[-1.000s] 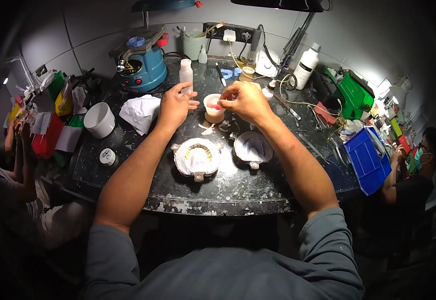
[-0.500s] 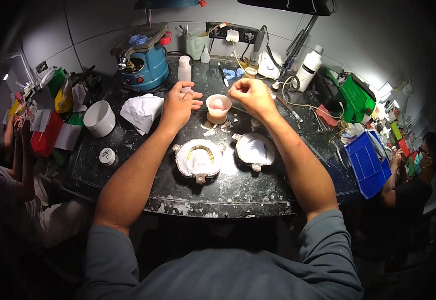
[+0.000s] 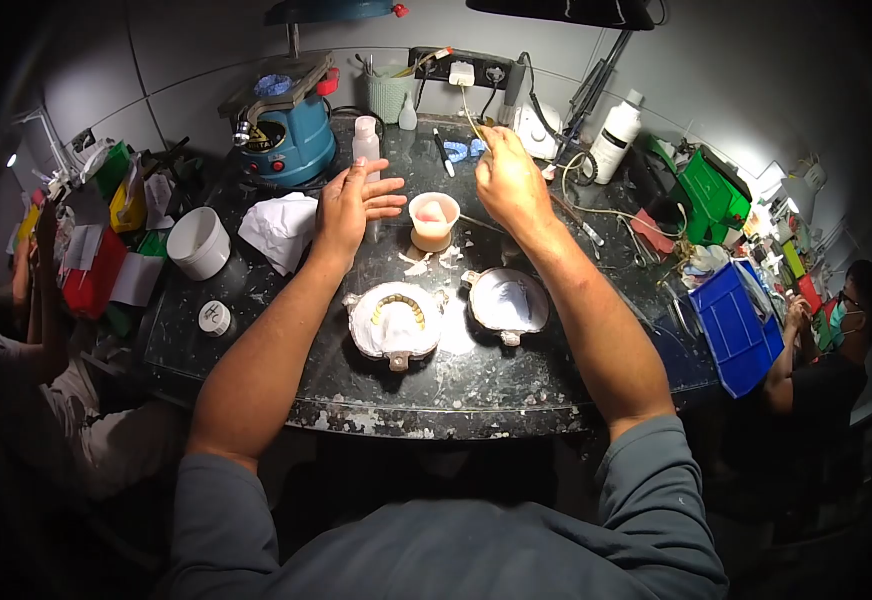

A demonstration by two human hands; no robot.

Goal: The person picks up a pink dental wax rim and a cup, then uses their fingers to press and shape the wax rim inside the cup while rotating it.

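My left hand (image 3: 356, 208) has its fingers spread beside a small cup (image 3: 434, 224) with pink material in it, and holds nothing. Behind that hand stands a pinkish bottle (image 3: 366, 140). On the other side of the cup, my right hand (image 3: 509, 180) is raised and closed; what it pinches, if anything, is too small to make out. Nearer to me lies a round flask half (image 3: 396, 335) with an arch of teeth in white plaster. A second flask half (image 3: 508, 302) with a white filling rests to its right.
A white tub (image 3: 199, 243), a lidded jar (image 3: 214, 318) and crumpled white paper (image 3: 278, 230) are on the left. A blue machine (image 3: 291, 145) stands behind them. At the right are a white bottle (image 3: 616, 138) and a blue tray (image 3: 736, 325). People sit on both sides.
My right hand has risen slightly and turned, still closed. My left hand has moved a little left, and its fingers are more spread.
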